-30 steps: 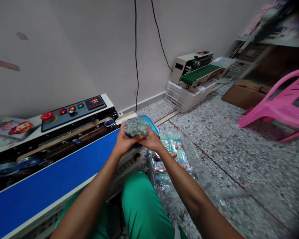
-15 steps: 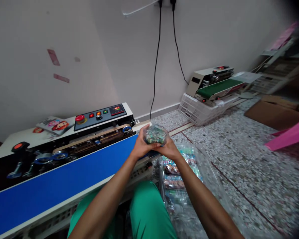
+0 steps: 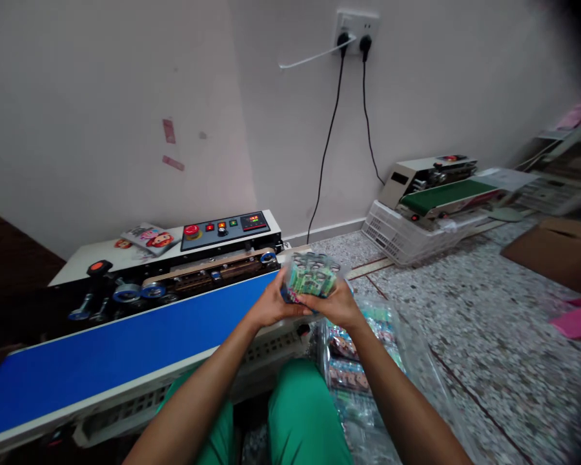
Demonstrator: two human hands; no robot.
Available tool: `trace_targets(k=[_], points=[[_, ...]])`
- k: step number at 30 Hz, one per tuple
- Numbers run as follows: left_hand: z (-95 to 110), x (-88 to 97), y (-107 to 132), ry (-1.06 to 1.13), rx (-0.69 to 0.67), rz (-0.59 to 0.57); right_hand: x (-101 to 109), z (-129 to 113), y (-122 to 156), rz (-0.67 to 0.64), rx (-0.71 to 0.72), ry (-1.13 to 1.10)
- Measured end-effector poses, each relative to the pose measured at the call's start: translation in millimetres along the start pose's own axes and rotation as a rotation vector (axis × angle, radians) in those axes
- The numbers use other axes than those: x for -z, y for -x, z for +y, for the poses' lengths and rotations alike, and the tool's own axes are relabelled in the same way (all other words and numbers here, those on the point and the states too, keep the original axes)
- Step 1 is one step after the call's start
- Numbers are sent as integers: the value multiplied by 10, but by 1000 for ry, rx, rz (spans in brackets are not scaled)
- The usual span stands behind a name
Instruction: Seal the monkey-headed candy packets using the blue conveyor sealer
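My left hand [image 3: 272,305] and my right hand [image 3: 341,306] are closed around opposite sides of a clear plastic pack [image 3: 314,274]. Small green pieces with dark rings on top show through its film. The hands hold it just past the right end of a blue conveyor belt [image 3: 164,345]. Behind the belt runs a sealing machine [image 3: 97,253] with a lit control panel [image 3: 226,230]. Under my right forearm, several filled clear packs [image 3: 349,374] with colourful prints lie in a plastic-lined container, its rim partly hidden.
A printed booklet [image 3: 148,239] lies on the machine top. At the right, a second machine with a green belt [image 3: 448,196] rests over a white plastic crate [image 3: 392,236]. Two black cables [image 3: 328,139] hang from a wall socket [image 3: 358,27]. A cardboard box [image 3: 554,252] stands on the speckled floor.
The view has swung up and to the left, bringing the wall socket into sight. The pack, still in both hands, has turned so its green contents and rings show more clearly.
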State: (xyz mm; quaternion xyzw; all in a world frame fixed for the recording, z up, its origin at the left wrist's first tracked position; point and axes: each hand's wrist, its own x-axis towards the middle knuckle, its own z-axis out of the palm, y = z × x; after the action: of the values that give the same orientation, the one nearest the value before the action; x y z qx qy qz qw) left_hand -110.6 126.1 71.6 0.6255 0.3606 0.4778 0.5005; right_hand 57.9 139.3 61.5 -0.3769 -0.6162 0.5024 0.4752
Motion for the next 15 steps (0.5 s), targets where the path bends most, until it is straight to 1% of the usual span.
trace_targets(k=[3,5,7,10,11,13,15], points=[[121,65,130,144,35,15,-125,-159,-15,-88,-14,32],[182,116,221,199,61,66,-220,-242,-53,-129,-7,71],[209,178,312,212,82,162,-335,-314,-106,-151,11,108],[182,286,440,215,84,337,-530,-387,-187,-200,39,116],[163,323,477,233,82,379,-594,-394,-210,-233,58,86],[124,394,541,291,83,429,-716,-373,-253,-294,101,-49],[95,456,590,344,91,469,-832,-303,-298,-310,113,-194]])
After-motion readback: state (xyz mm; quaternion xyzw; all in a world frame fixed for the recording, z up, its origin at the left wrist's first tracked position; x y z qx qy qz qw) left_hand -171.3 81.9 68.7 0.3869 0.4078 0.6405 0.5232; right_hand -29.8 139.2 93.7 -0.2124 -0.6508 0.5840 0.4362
